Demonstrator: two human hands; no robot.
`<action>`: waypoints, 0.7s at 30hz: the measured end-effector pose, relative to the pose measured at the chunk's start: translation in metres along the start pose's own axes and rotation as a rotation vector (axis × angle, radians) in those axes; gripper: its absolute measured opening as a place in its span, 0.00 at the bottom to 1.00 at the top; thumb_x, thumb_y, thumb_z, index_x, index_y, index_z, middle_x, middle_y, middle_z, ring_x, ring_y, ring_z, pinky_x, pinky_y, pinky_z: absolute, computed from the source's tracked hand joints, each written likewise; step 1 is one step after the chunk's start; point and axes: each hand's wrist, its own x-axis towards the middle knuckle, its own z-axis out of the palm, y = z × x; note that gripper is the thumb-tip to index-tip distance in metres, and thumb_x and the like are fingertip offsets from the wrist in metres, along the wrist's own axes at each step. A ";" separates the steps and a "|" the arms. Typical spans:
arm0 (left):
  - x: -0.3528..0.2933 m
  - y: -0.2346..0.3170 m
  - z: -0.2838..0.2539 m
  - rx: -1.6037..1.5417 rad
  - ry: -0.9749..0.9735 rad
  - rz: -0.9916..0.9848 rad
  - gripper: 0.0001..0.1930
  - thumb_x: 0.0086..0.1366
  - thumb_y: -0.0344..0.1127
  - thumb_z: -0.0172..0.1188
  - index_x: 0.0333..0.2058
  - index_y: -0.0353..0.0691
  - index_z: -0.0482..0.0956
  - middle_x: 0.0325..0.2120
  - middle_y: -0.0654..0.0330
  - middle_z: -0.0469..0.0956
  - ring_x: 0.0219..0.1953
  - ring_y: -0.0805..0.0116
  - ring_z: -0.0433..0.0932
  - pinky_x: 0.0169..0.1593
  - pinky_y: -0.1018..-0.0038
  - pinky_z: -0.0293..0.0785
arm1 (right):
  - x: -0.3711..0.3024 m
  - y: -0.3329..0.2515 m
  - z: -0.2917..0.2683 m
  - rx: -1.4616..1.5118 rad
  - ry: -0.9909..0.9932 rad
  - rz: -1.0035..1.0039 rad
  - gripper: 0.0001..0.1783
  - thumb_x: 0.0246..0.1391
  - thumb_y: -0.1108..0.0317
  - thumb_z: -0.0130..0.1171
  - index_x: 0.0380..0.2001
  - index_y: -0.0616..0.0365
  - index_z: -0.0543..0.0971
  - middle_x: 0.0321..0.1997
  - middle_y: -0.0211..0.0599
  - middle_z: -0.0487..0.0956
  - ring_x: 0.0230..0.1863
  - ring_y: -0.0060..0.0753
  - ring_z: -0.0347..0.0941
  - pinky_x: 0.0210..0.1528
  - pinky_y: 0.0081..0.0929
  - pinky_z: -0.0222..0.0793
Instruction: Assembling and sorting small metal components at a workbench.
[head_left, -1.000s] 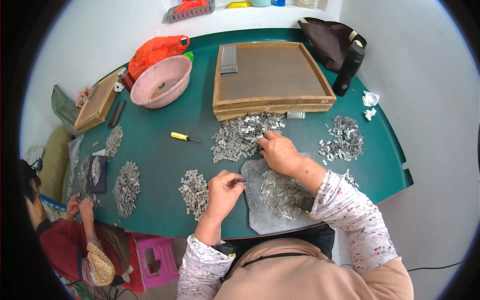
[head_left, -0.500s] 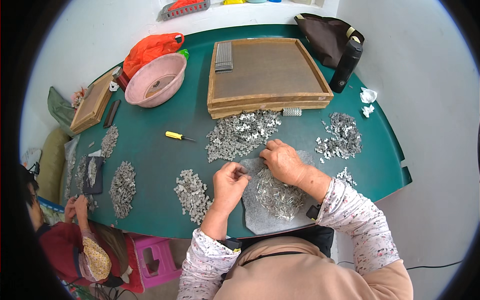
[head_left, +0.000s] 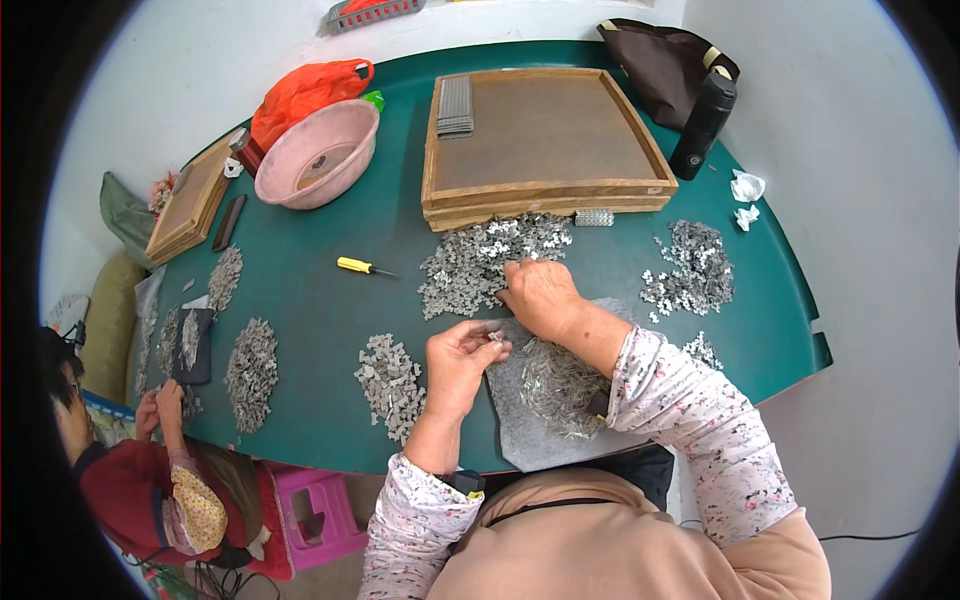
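In the head view, the left hand [head_left: 460, 365] pinches a small grey metal piece [head_left: 496, 338] between thumb and fingertips, just above the upper left edge of a flat grey felt mat [head_left: 520, 440]. The right hand [head_left: 542, 298] reaches past the mat with its fingers drawn close together, the tips at the near right edge of a broad heap of small silvery metal pieces [head_left: 475, 265] — whether they grip one, I cannot tell.

Under the right wrist, a tangled pile of thin silvery metal pins [head_left: 560, 390] lies on the mat. Beside the left hand is a smaller heap of matte grey metal pieces [head_left: 390, 385] on the green tabletop [head_left: 300, 290]; another heap of dark and shiny metal bits [head_left: 690, 270] sits to the right, well apart.

Beyond the broad heap stands a shallow wooden-framed tray [head_left: 560, 130], with a stack of narrow grey strips [head_left: 455, 105] in its far left corner. A yellow-handled screwdriver [head_left: 355, 265] lies left of the broad heap. Farther left — at the table's edge — are a co-worker's hands [head_left: 162, 408], held close together.
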 end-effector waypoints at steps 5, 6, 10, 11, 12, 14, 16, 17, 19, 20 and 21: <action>-0.001 0.001 0.000 -0.036 -0.006 -0.008 0.13 0.58 0.17 0.57 0.43 0.24 0.76 0.35 0.50 0.79 0.36 0.58 0.83 0.41 0.68 0.83 | 0.003 0.008 0.005 0.016 -0.004 0.023 0.07 0.47 0.72 0.56 0.31 0.63 0.77 0.32 0.54 0.80 0.37 0.54 0.78 0.42 0.43 0.74; 0.000 0.001 0.001 -0.037 -0.005 -0.013 0.13 0.58 0.17 0.57 0.43 0.24 0.76 0.35 0.50 0.79 0.36 0.58 0.83 0.40 0.68 0.83 | 0.003 0.010 0.003 0.017 -0.006 0.025 0.07 0.47 0.72 0.56 0.31 0.63 0.77 0.32 0.54 0.80 0.37 0.54 0.78 0.42 0.43 0.74; -0.002 0.002 0.001 -0.047 0.009 -0.002 0.13 0.58 0.17 0.57 0.44 0.24 0.76 0.35 0.49 0.80 0.36 0.58 0.83 0.41 0.68 0.82 | -0.001 0.016 -0.002 0.174 0.042 0.019 0.07 0.46 0.75 0.54 0.29 0.64 0.78 0.31 0.55 0.80 0.36 0.56 0.78 0.42 0.44 0.74; -0.003 0.003 0.001 -0.055 0.005 -0.004 0.13 0.58 0.17 0.58 0.44 0.25 0.76 0.34 0.50 0.80 0.35 0.59 0.83 0.40 0.69 0.82 | -0.003 0.018 -0.004 0.234 0.101 0.020 0.08 0.46 0.74 0.53 0.30 0.65 0.79 0.30 0.54 0.80 0.36 0.57 0.78 0.41 0.44 0.74; -0.003 0.004 0.001 -0.063 0.001 -0.007 0.14 0.58 0.17 0.58 0.44 0.26 0.76 0.34 0.51 0.80 0.35 0.60 0.83 0.39 0.70 0.82 | -0.009 0.019 -0.007 0.233 0.102 0.021 0.08 0.46 0.74 0.53 0.30 0.65 0.79 0.30 0.54 0.80 0.36 0.57 0.78 0.41 0.44 0.74; -0.004 0.002 0.000 -0.077 0.026 -0.005 0.13 0.58 0.18 0.58 0.44 0.27 0.77 0.34 0.52 0.80 0.34 0.62 0.83 0.38 0.72 0.82 | -0.026 0.006 -0.022 0.600 0.109 0.017 0.10 0.48 0.74 0.54 0.34 0.66 0.79 0.27 0.51 0.81 0.31 0.49 0.80 0.37 0.40 0.74; -0.005 0.001 0.003 -0.090 0.045 -0.007 0.13 0.58 0.18 0.58 0.44 0.29 0.77 0.34 0.53 0.81 0.33 0.64 0.82 0.38 0.73 0.82 | -0.044 -0.005 -0.033 0.726 0.068 0.094 0.11 0.49 0.73 0.55 0.36 0.65 0.80 0.26 0.49 0.80 0.29 0.43 0.79 0.35 0.36 0.73; -0.006 0.003 0.006 -0.112 0.028 -0.011 0.13 0.58 0.19 0.59 0.43 0.29 0.78 0.33 0.54 0.81 0.32 0.66 0.82 0.37 0.74 0.81 | -0.052 -0.008 -0.034 0.851 0.028 0.172 0.11 0.50 0.73 0.56 0.37 0.64 0.80 0.25 0.47 0.80 0.27 0.36 0.79 0.33 0.33 0.73; -0.009 0.006 0.014 -0.131 0.003 -0.019 0.13 0.58 0.19 0.59 0.43 0.30 0.79 0.33 0.56 0.81 0.31 0.69 0.81 0.36 0.75 0.80 | -0.065 -0.011 -0.030 0.887 0.045 0.198 0.11 0.50 0.73 0.57 0.37 0.64 0.80 0.24 0.45 0.80 0.26 0.31 0.77 0.32 0.31 0.72; -0.010 0.008 0.019 -0.098 0.010 -0.004 0.12 0.59 0.20 0.59 0.43 0.30 0.79 0.33 0.57 0.81 0.30 0.70 0.80 0.35 0.76 0.79 | -0.068 -0.012 -0.031 0.923 0.059 0.219 0.10 0.50 0.73 0.57 0.36 0.64 0.79 0.23 0.42 0.79 0.25 0.25 0.76 0.30 0.28 0.72; -0.012 0.007 0.023 -0.066 0.018 0.012 0.12 0.59 0.20 0.60 0.43 0.30 0.79 0.32 0.57 0.81 0.30 0.72 0.80 0.34 0.77 0.79 | -0.072 -0.014 -0.034 0.873 0.078 0.225 0.09 0.49 0.73 0.58 0.35 0.64 0.79 0.23 0.44 0.79 0.24 0.31 0.77 0.29 0.30 0.72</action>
